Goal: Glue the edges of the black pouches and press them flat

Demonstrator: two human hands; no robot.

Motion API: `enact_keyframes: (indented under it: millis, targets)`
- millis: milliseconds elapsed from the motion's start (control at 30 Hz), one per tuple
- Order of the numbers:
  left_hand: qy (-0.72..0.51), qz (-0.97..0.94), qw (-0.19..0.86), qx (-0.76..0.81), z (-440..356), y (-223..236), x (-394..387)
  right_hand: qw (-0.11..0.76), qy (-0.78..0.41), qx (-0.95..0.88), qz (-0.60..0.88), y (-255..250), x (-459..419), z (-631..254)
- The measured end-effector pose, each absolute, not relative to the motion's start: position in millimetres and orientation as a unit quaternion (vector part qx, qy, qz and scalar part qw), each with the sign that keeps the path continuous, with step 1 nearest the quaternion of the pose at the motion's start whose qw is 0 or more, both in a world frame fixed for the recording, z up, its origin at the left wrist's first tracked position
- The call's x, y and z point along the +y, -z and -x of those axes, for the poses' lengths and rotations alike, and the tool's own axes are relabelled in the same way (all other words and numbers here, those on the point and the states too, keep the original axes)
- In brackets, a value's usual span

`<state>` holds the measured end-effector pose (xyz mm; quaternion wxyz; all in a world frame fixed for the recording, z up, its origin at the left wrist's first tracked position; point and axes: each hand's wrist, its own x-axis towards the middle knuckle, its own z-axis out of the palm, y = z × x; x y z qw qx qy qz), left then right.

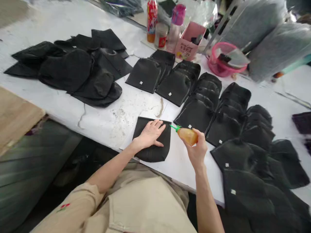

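A black fabric pouch-like piece (155, 153) lies flat on the white table in front of me, its straight edge away from my body. My left hand (152, 132) rests on it with the fingers spread. In my right hand (198, 150) is a squeeze bottle (188, 136) of amber liquid with a green nozzle. It is tilted sideways, and the nozzle tip points left at the piece's far right corner. Whether the tip touches the fabric I cannot tell. Overlapping rows of similar black pieces (200, 111) lie just beyond the bottle.
A loose heap of black pieces (65, 69) lies at the left, and more stacks (252, 191) at the right. Bottles (152, 19), a pink carton (190, 40) and a pink basket (218, 66) stand at the back. A wooden board (17, 119) juts in at left.
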<state>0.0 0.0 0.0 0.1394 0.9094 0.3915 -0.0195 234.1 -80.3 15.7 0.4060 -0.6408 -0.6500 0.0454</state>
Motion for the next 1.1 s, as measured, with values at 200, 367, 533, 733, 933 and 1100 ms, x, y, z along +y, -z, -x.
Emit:
enact_keyframes:
  millis: [200, 367, 533, 733, 933, 1100]
  targets:
    - [0.004, -0.912, 0.135, 0.386, -1, 1, 1, 0.414, -0.049, -0.629, 0.656, -16, -79, -232]
    - [0.010, -0.913, 0.132, 0.387, -1, -3, 1, 0.413, -0.048, -0.631, 0.655, -15, -78, -231]
    - [0.009, -0.913, 0.131, 0.385, 0, -4, 0, 0.406, -0.055, -0.630, 0.660, -21, -92, -231]
    - [0.003, -0.914, 0.129, 0.386, 0, -2, 0, 0.393, -0.059, -0.631, 0.666, -28, -103, -227]
    - [0.000, -0.914, 0.127, 0.386, 0, -1, 0, 0.389, -0.058, -0.629, 0.670, -28, -115, -226]
    - [0.007, -0.913, 0.133, 0.386, 0, -4, 0, 0.386, -0.082, -0.616, 0.682, -29, -128, -226]
